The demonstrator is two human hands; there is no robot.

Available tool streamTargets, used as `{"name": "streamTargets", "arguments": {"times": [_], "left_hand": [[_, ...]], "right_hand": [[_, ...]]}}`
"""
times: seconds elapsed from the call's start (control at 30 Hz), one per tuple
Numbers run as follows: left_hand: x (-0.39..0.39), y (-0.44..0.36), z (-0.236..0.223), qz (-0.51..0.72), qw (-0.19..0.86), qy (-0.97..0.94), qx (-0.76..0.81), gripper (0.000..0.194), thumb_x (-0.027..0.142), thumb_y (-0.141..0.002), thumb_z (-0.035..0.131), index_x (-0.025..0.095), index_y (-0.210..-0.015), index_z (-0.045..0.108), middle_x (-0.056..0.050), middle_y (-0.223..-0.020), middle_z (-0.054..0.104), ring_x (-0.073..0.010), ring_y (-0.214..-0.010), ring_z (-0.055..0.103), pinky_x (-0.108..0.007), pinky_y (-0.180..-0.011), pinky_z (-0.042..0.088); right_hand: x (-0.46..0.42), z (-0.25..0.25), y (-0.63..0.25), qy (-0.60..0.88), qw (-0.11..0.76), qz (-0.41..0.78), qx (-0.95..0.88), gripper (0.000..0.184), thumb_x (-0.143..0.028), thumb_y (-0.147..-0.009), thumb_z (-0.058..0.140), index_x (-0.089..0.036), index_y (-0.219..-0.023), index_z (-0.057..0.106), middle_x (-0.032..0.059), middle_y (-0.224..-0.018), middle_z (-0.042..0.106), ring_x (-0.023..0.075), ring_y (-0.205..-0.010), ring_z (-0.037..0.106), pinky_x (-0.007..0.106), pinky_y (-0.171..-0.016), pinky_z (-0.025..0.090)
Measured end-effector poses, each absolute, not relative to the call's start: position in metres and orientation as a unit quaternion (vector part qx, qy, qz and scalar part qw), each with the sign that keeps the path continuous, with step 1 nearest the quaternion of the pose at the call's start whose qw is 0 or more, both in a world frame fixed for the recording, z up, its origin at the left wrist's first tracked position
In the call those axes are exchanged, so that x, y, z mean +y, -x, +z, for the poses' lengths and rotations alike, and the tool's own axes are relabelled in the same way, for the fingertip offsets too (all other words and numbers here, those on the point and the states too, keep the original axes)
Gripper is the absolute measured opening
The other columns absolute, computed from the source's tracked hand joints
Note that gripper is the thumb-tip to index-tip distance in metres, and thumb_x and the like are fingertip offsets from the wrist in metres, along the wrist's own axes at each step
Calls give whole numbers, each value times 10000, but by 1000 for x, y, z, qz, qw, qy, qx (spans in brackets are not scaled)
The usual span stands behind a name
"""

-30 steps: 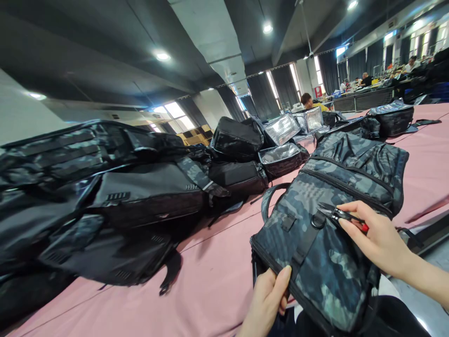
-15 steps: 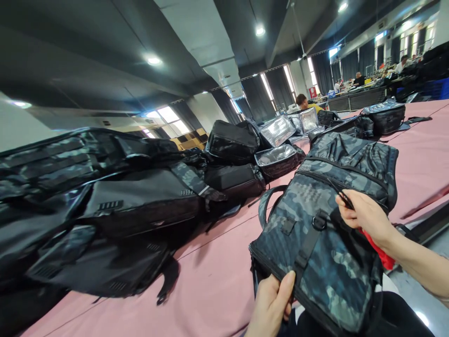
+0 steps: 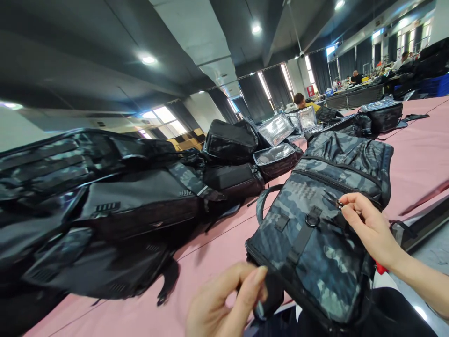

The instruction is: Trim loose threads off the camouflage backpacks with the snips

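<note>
A camouflage backpack (image 3: pixel 315 243) with black webbing straps and a metal D-ring lies tilted across the table's front edge, by my lap. My right hand (image 3: pixel 372 227) is closed on small dark thread snips (image 3: pixel 333 201), their two pointed blades turned left above the bag's front. Off the bag's lower left corner, my left hand (image 3: pixel 228 297) is raised with thumb and forefinger pinched together. What the pinch holds, if anything, is too blurred to make out. Something red (image 3: pixel 381 268) shows beneath my right wrist, mostly hidden.
Black and camouflage bags (image 3: pixel 133 201) are heaped along the left of the pink-covered table (image 3: pixel 206 267). Farther back stand open bags with silver lining (image 3: pixel 277 128). A person in yellow (image 3: pixel 310 105) is behind them; other people work at far tables on the right.
My left hand has let go of the backpack's lower edge and moved left, toward me. The right hand has turned, so the snips' blades now show, pointing left.
</note>
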State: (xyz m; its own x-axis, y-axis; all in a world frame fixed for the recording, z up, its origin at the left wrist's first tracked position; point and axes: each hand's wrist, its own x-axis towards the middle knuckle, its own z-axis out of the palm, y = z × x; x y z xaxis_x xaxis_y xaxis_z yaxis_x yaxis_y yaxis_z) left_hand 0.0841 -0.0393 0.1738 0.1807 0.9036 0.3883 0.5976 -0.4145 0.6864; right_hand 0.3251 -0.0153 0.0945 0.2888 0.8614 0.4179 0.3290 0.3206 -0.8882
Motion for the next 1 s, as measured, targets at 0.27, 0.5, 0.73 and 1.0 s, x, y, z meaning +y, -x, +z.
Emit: {"name": "streamTargets", "arguments": {"times": [0.27, 0.5, 0.73, 1.0], "left_hand": [[45, -151, 168, 243, 94, -879, 399, 184, 236, -838, 485, 191, -891, 655, -16, -915, 655, -148, -869, 581, -271, -789, 421], [49, -163, 171, 174, 86, -889, 416, 119, 282, -789, 568, 196, -844, 630, 3, -845, 629, -147, -809, 557, -253, -695, 393], [46, -164, 161, 202, 46, -886, 414, 168, 225, -853, 407, 149, -807, 550, -45, -863, 589, -144, -772, 527, -263, -697, 385], [52, -154, 157, 326, 184, -819, 436, 152, 227, -844, 431, 136, -754, 513, -19, -759, 571, -101, -651, 509, -238, -678, 395]], "right_hand": [[-16, 90, -320, 540, 602, 250, -532, 354, -490, -853, 477, -198, -1051, 497, 50, -976, 563, 162, -945, 534, 261, -779, 430], [-17, 92, -320, 541, 592, 240, -546, 342, -478, -822, 525, -196, -1013, 502, 13, -791, 531, 128, -759, 531, 239, -687, 432], [-18, 99, -328, 578, 528, 165, -599, 318, -477, -797, 549, -212, -970, 528, -18, -675, 517, 102, -580, 491, 222, -554, 401], [-21, 91, -332, 557, 479, 120, -667, 244, -432, -869, 460, -218, -924, 564, -8, -850, 618, 103, -676, 563, 218, -618, 432]]}}
